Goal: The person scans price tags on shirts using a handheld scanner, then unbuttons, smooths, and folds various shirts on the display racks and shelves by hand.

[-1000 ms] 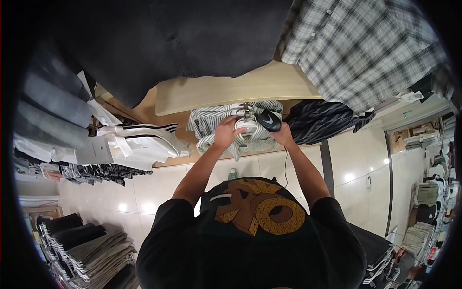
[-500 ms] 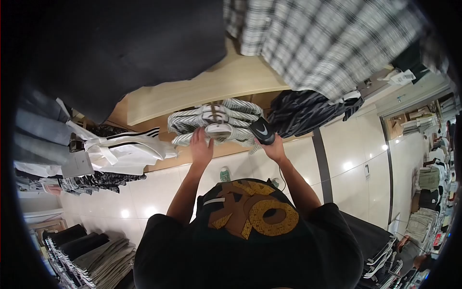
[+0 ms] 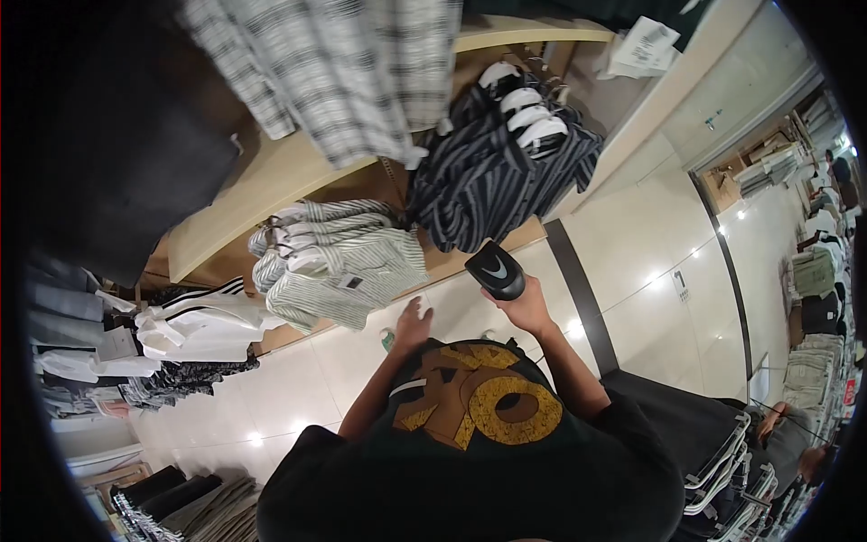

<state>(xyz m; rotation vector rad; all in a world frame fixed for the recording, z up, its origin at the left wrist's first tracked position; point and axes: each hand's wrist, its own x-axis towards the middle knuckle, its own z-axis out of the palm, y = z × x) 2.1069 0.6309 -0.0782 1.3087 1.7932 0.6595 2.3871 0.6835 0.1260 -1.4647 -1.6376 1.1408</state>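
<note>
In my right hand (image 3: pixel 524 307) is a black handheld barcode scanner (image 3: pixel 495 269), its broad head pointing up and left toward the rack. My left hand (image 3: pixel 415 322) hangs in front of my chest with nothing in it, its fingers apart. Just beyond it hang several white-and-green striped shirts (image 3: pixel 348 262), the front one bearing a small tag (image 3: pixel 350 283). Ahead of the scanner are dark striped shirts (image 3: pixel 479 181) with white at their collars. Neither hand touches the clothes.
A wooden shelf (image 3: pixel 230 203) runs above the striped shirts, with plaid shirts (image 3: pixel 334 72) hanging over it. White garments (image 3: pixel 203 325) hang at the left. Black trousers on hangers (image 3: pixel 668 425) stand close at my right. A person (image 3: pixel 786 434) is at the far right.
My left hand has let go of the white-and-green striped shirts and drawn back toward my chest. The view has turned right, and the scanner is now apart from those shirts.
</note>
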